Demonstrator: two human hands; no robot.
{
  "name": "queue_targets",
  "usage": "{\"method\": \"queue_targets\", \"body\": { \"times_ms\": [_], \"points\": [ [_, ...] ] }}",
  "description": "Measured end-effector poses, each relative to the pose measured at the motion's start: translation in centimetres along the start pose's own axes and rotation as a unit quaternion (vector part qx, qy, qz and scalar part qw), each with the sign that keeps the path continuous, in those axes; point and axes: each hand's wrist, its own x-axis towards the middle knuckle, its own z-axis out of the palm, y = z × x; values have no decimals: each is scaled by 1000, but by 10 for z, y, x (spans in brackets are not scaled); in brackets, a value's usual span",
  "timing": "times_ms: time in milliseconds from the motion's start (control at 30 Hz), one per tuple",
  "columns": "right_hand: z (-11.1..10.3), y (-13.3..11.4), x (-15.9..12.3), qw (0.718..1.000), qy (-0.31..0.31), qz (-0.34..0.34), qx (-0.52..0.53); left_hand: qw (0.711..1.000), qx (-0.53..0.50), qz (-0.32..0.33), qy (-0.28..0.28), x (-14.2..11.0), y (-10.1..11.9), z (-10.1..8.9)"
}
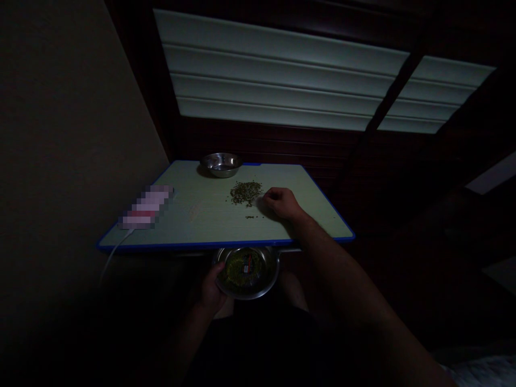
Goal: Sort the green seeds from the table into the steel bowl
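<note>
A small pile of greenish seeds or grains (pixel 245 192) lies on a pale green tabletop with a blue rim (pixel 226 245). My right hand (pixel 281 202) rests on the table just right of the pile, its fingers curled toward the grains. Below the table's near edge, my left hand (pixel 212 291) grips the rim of a steel bowl (pixel 264 283) that has greenish grains and a small dark item in it. A few stray grains (pixel 251 217) lie near my right wrist.
An empty steel bowl (pixel 221 164) stands at the table's far edge. A blurred pink-white object (pixel 145 206) with a white cable (pixel 115 251) lies at the left of the table. A wall is on the left, louvred windows behind. The room is dark.
</note>
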Motion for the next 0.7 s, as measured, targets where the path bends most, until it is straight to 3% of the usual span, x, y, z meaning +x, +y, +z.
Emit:
{"method": "queue_targets", "body": {
  "times_ms": [700],
  "points": [
    [-1, -5, -1, 1000, -7, 12, 26, 1000, 15, 9, 7, -2, 1, 2]
  ]
}}
